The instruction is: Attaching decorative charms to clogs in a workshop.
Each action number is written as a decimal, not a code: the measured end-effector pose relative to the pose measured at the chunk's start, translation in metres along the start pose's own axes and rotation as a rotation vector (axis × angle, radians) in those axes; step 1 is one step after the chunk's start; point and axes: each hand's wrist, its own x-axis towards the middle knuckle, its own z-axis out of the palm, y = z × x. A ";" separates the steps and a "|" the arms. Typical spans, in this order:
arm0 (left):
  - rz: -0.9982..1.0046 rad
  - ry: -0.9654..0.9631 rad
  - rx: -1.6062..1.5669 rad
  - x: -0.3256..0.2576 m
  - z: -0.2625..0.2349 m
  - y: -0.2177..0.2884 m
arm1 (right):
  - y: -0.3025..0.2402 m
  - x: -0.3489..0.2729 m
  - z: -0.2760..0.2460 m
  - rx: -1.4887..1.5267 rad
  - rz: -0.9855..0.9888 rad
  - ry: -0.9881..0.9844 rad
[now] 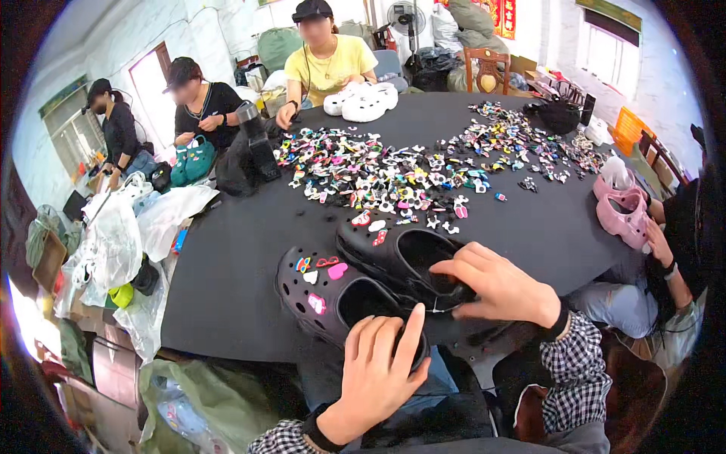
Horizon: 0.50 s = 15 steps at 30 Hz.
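Head view: two hands [378, 363] [499, 287] grip two black clogs [318, 291] [393, 253].

View: one, your head camera, the left of a side-by-side pair; faces down and forward over the black table [242, 250]; close above your hands [495, 287] and clogs [333, 291]; fisheye, edges bend; room and seated people lie farther off.
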 end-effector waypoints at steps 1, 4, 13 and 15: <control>0.036 -0.011 0.015 -0.001 -0.001 0.000 | 0.003 0.000 0.008 0.005 -0.027 0.085; 0.079 -0.056 -0.085 -0.006 -0.018 -0.008 | -0.008 0.000 0.020 -0.104 -0.213 0.191; 0.070 -0.275 0.011 -0.042 -0.071 -0.022 | -0.087 0.011 0.089 -0.119 -0.241 0.449; 0.031 -0.321 -0.012 -0.039 -0.070 -0.018 | -0.090 0.005 0.094 -0.142 -0.246 0.449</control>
